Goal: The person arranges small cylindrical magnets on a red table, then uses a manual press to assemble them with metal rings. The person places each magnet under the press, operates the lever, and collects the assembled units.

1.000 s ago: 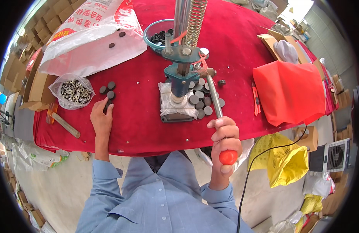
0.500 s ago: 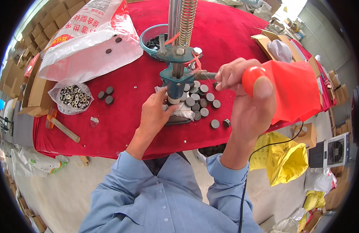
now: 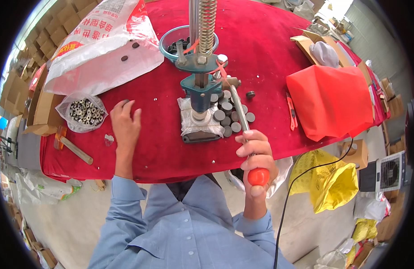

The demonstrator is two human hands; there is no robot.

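My right hand (image 3: 257, 154) is wrapped round the metal lever (image 3: 239, 105) of a hand press, its red ball knob (image 3: 258, 176) at the near end. The dark green press (image 3: 200, 92) stands upright at the middle of the table, its ram down over a base (image 3: 202, 136) covered in white wrapping. Grey-black round discs (image 3: 225, 107) lie in a loose cluster right of the ram. My left hand (image 3: 125, 125) rests palm down at the left, fingers slightly bent and thumb apart. A dark disc edge (image 3: 125, 101) shows at its fingertips; the hand hides what is under it.
Left stand a clear bag of metal rings (image 3: 86, 113), a hammer (image 3: 77, 150) and a white-red sack (image 3: 104, 54). A blue bowl (image 3: 170, 56) sits behind the press. A red cloth bag (image 3: 328, 103) and red cutter (image 3: 292, 112) lie right. A black cable (image 3: 285, 197) hangs near my right arm.
My left hand has left the press base and moved left over the three discs there. My right hand has swung the lever toward me and down, from the right side.
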